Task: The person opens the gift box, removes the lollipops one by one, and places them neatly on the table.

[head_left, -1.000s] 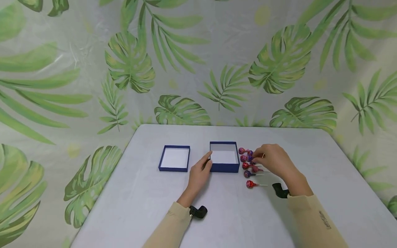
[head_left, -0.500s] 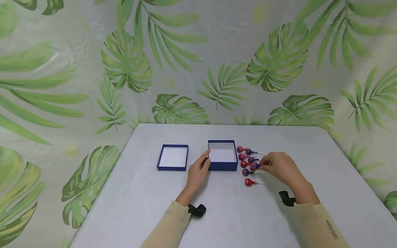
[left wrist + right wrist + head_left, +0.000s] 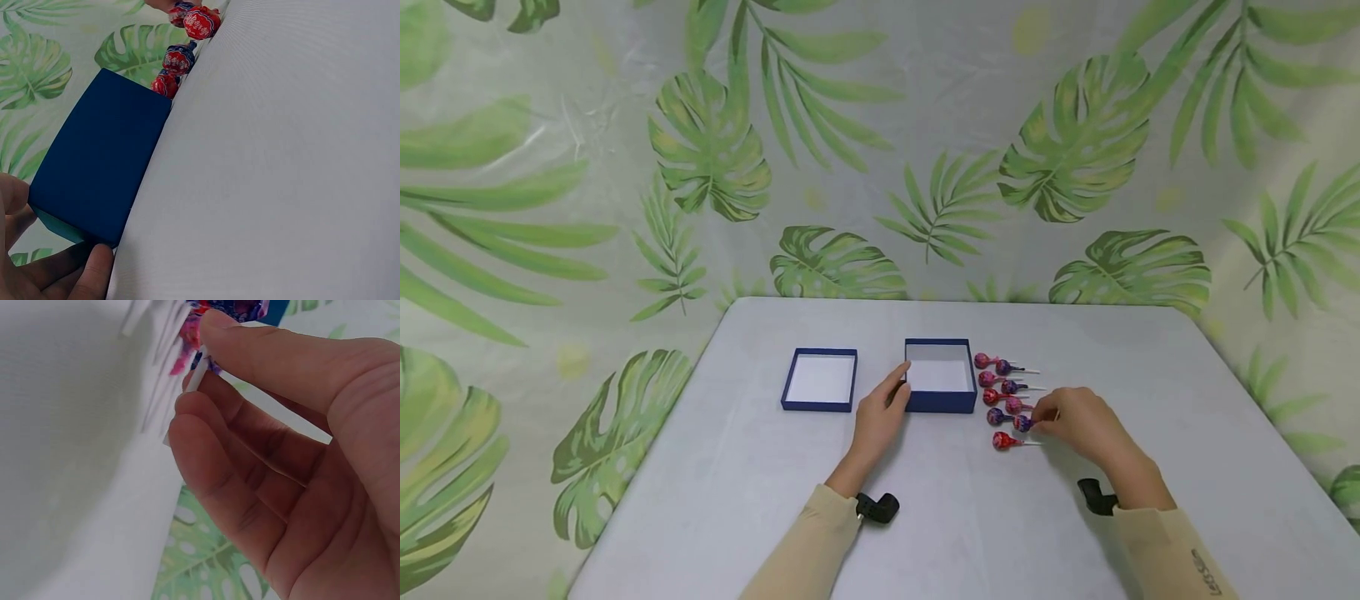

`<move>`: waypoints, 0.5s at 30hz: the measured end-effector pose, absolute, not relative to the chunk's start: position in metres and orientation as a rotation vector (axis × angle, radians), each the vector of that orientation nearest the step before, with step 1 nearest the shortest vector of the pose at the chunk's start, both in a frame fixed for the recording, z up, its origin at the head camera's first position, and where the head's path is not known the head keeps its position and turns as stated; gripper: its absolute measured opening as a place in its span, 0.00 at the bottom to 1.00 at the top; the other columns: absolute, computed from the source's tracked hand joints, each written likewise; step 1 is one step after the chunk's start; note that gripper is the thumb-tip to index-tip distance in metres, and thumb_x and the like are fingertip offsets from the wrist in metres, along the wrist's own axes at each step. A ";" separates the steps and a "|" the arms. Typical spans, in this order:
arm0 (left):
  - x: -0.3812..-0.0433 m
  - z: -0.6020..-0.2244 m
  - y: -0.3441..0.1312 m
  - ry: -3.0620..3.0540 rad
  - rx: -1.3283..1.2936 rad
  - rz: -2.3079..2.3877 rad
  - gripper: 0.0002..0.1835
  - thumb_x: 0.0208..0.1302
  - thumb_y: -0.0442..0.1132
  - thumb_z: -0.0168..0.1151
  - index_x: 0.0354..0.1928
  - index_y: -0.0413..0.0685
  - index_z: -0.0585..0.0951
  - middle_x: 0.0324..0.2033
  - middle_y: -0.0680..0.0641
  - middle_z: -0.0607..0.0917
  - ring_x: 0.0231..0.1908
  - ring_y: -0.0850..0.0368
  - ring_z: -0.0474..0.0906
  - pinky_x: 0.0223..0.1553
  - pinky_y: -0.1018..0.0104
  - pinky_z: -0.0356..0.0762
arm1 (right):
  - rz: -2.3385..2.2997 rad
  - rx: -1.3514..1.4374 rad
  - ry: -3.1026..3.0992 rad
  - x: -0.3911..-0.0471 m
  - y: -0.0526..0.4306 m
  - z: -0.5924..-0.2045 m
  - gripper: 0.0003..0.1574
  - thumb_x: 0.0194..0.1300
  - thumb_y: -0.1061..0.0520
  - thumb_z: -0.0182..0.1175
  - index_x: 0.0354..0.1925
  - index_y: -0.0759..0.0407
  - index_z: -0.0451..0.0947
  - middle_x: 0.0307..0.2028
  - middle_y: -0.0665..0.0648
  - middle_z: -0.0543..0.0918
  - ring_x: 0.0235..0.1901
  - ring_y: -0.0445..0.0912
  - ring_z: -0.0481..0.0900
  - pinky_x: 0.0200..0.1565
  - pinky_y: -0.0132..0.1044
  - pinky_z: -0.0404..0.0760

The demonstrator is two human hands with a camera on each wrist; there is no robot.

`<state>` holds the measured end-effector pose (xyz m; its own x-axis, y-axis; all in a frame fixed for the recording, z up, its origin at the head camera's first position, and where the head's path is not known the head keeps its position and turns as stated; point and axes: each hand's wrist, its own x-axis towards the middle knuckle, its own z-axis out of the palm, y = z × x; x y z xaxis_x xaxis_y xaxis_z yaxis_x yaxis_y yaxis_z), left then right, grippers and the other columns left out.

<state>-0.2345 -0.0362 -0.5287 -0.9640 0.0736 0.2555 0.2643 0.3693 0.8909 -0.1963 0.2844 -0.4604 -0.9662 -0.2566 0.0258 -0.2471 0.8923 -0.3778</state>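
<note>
With thumb and fingers my right hand (image 3: 1082, 423) pinches the white stick (image 3: 197, 376) of a purple lollipop (image 3: 1022, 423). Its wrapped head lies low at the table, beside a dark blue lollipop (image 3: 996, 417) and above a red lollipop (image 3: 1003, 441) in the head view. Several more red, pink and purple lollipops (image 3: 991, 397) form a staggered column, sticks to the right. My left hand (image 3: 877, 419) rests against the left side of an open blue box (image 3: 940, 402), fingers fairly straight at its corners. White lines the box, and nothing shows inside it.
A shallow blue-rimmed lid (image 3: 817, 407), white inside, lies left of the box on the white table (image 3: 940, 508). Behind the table hangs a leaf-patterned curtain (image 3: 850, 167). Each wrist wears a small black camera (image 3: 880, 507).
My right hand has moved toward the front of the table, bringing the purple lollipop down the column from its upper part. My left hand and the box have stayed in place.
</note>
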 end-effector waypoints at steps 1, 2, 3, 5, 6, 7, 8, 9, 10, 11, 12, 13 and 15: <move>-0.234 -0.528 -0.036 -2.451 -0.307 -1.644 0.23 0.77 0.50 0.52 0.71 0.67 0.73 0.64 0.53 0.78 0.65 0.56 0.71 0.64 0.55 0.70 | -0.600 -0.401 3.024 -0.196 0.284 -0.462 0.04 0.58 0.61 0.73 0.32 0.52 0.88 0.29 0.47 0.84 0.31 0.43 0.78 0.35 0.44 0.79; -0.234 -0.528 -0.036 -2.452 -0.308 -1.645 0.22 0.77 0.50 0.53 0.71 0.68 0.73 0.64 0.53 0.78 0.65 0.56 0.72 0.64 0.55 0.70 | -0.597 -0.397 3.017 -0.196 0.285 -0.463 0.04 0.57 0.60 0.73 0.31 0.51 0.88 0.29 0.47 0.83 0.31 0.43 0.77 0.35 0.43 0.78; -0.234 -0.528 -0.036 -2.453 -0.309 -1.644 0.22 0.77 0.49 0.53 0.71 0.68 0.73 0.64 0.53 0.78 0.65 0.56 0.72 0.64 0.55 0.70 | -0.597 -0.391 3.009 -0.197 0.285 -0.464 0.04 0.57 0.60 0.73 0.31 0.51 0.88 0.29 0.47 0.83 0.31 0.43 0.77 0.35 0.43 0.78; -0.234 -0.528 -0.036 -2.453 -0.309 -1.645 0.22 0.77 0.49 0.53 0.71 0.68 0.73 0.64 0.53 0.78 0.65 0.56 0.72 0.65 0.55 0.70 | -0.596 -0.381 2.999 -0.197 0.285 -0.466 0.04 0.57 0.59 0.74 0.31 0.51 0.88 0.28 0.46 0.83 0.30 0.43 0.76 0.34 0.43 0.77; -0.234 -0.528 -0.036 -2.452 -0.309 -1.644 0.22 0.77 0.49 0.53 0.70 0.68 0.73 0.63 0.53 0.78 0.65 0.56 0.72 0.65 0.55 0.70 | -0.594 -0.381 2.997 -0.198 0.285 -0.468 0.04 0.57 0.59 0.74 0.31 0.51 0.88 0.28 0.46 0.83 0.30 0.43 0.76 0.34 0.43 0.76; -0.234 -0.528 -0.036 -2.449 -0.310 -1.643 0.22 0.77 0.49 0.53 0.70 0.68 0.73 0.63 0.53 0.78 0.65 0.56 0.72 0.65 0.55 0.70 | -0.591 -0.383 2.996 -0.198 0.285 -0.469 0.04 0.57 0.59 0.74 0.31 0.51 0.88 0.28 0.46 0.83 0.30 0.43 0.76 0.34 0.43 0.76; -0.235 -0.528 -0.036 -2.450 -0.309 -1.642 0.22 0.77 0.49 0.53 0.70 0.69 0.73 0.64 0.53 0.78 0.65 0.56 0.72 0.65 0.55 0.70 | -0.584 -0.379 2.995 -0.199 0.285 -0.470 0.03 0.57 0.59 0.74 0.30 0.51 0.88 0.28 0.46 0.83 0.29 0.43 0.76 0.34 0.43 0.76; -0.235 -0.529 -0.036 -2.450 -0.308 -1.641 0.22 0.77 0.49 0.53 0.70 0.69 0.73 0.64 0.53 0.78 0.65 0.56 0.72 0.65 0.55 0.70 | -0.582 -0.374 2.992 -0.199 0.286 -0.471 0.03 0.57 0.59 0.74 0.30 0.51 0.88 0.27 0.46 0.83 0.29 0.43 0.75 0.34 0.43 0.76; -0.235 -0.529 -0.036 -2.449 -0.309 -1.641 0.22 0.77 0.50 0.52 0.70 0.69 0.73 0.64 0.53 0.78 0.65 0.56 0.72 0.64 0.55 0.70 | -0.579 -0.370 2.990 -0.200 0.286 -0.473 0.03 0.57 0.58 0.74 0.30 0.51 0.88 0.27 0.46 0.82 0.29 0.43 0.75 0.34 0.43 0.76; -0.235 -0.529 -0.036 -2.448 -0.310 -1.642 0.22 0.77 0.50 0.52 0.70 0.69 0.73 0.64 0.53 0.78 0.65 0.55 0.72 0.64 0.54 0.70 | -0.575 -0.368 2.986 -0.200 0.286 -0.474 0.03 0.57 0.59 0.74 0.31 0.51 0.88 0.27 0.46 0.82 0.29 0.43 0.75 0.34 0.43 0.76; -0.235 -0.530 -0.036 -2.449 -0.308 -1.642 0.22 0.77 0.50 0.52 0.70 0.69 0.73 0.64 0.53 0.78 0.65 0.55 0.72 0.64 0.54 0.70 | -0.574 -0.364 2.982 -0.200 0.286 -0.475 0.03 0.58 0.59 0.74 0.31 0.51 0.88 0.27 0.46 0.83 0.29 0.43 0.75 0.34 0.43 0.76; -0.235 -0.530 -0.036 -2.451 -0.306 -1.641 0.22 0.77 0.50 0.52 0.70 0.69 0.73 0.64 0.53 0.78 0.65 0.55 0.72 0.64 0.54 0.70 | -0.572 -0.356 2.977 -0.201 0.287 -0.476 0.03 0.58 0.59 0.74 0.31 0.51 0.88 0.27 0.46 0.83 0.29 0.43 0.75 0.34 0.43 0.76; -0.235 -0.530 -0.036 -2.455 -0.301 -1.642 0.22 0.77 0.50 0.52 0.70 0.69 0.73 0.65 0.54 0.77 0.66 0.55 0.71 0.64 0.54 0.70 | -0.573 -0.352 2.973 -0.202 0.287 -0.477 0.03 0.58 0.59 0.74 0.31 0.51 0.88 0.27 0.46 0.83 0.29 0.43 0.75 0.34 0.43 0.76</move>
<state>-0.2351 -0.0363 -0.5299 -0.9647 0.0712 0.2534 0.2614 0.3722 0.8906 -0.2019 0.2872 -0.4768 -0.9691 -0.2420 -0.0478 -0.2069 0.9030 -0.3765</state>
